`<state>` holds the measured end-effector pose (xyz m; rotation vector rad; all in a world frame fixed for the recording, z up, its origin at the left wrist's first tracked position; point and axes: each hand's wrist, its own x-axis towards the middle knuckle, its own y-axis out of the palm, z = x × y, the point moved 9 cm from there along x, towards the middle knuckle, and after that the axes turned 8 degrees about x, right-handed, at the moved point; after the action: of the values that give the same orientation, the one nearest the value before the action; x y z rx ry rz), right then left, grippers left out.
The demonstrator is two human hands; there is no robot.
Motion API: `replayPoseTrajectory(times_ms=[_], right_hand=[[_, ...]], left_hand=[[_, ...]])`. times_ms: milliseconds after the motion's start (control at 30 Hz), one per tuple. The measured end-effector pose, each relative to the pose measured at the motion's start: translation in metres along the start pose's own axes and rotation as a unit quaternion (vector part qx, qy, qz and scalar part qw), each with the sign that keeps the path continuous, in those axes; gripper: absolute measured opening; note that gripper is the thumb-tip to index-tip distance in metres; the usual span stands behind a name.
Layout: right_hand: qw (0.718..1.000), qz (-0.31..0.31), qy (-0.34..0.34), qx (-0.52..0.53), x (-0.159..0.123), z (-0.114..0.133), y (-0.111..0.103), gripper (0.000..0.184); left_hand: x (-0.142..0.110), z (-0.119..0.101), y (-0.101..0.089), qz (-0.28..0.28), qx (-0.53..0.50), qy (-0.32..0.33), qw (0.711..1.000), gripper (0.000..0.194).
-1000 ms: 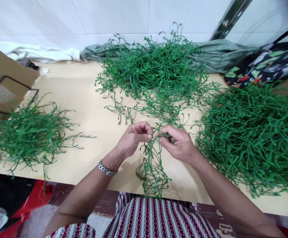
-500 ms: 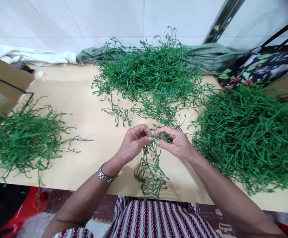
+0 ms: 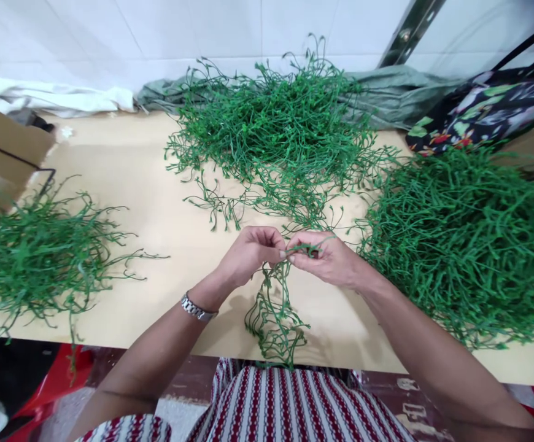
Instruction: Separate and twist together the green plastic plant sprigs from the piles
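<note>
My left hand [image 3: 256, 253] and my right hand [image 3: 325, 258] meet above the middle of the table, fingertips nearly touching. Both are closed in a pinch on green artificial plant stems [image 3: 280, 325], thin and branching with small knobbed ends. A bunch of these stems hangs below my fingers toward the table's front edge. Part of a stem shows between the thumb and fingers of my right hand; the exact joint at the fingertips is too small to make out. Just beyond my hands, loose stems trail from a large pile of green stems [image 3: 271, 123].
Another big heap of stems [image 3: 474, 252] covers the right side of the table [image 3: 151, 184]. A smaller heap [image 3: 41, 258] lies at left beside a cardboard box [image 3: 4, 159]. Green cloth [image 3: 400, 95] and a floral cloth bag [image 3: 483, 116] sit along the back wall.
The camera view has shifted slightly. My hands have drawn a little closer together, and both keep their pinch on the stems.
</note>
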<state>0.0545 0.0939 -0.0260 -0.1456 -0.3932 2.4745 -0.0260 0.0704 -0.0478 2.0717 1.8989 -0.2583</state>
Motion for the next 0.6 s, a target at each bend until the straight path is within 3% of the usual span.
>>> replayPoseTrajectory(times_ms=[133,433,600], right_hand=[[0.998,-0.044,-0.049,-0.001,-0.005,0.002,-0.003,0.012],[0.988,-0.026,0.062,0.138,-0.005,-0.015,0.005,0.018],[0.977,-0.05,0.082,0.188,-0.006,-0.018,0.007,0.02]], left_hand=[[0.002,0.008,0.001,0.008,-0.083,-0.033,0.996,0.009],[-0.012,-0.016,-0.007,-0.042,-0.001,0.102,0.994,0.009],[-0.016,-0.017,-0.012,-0.067,0.025,0.125,0.99,0.01]])
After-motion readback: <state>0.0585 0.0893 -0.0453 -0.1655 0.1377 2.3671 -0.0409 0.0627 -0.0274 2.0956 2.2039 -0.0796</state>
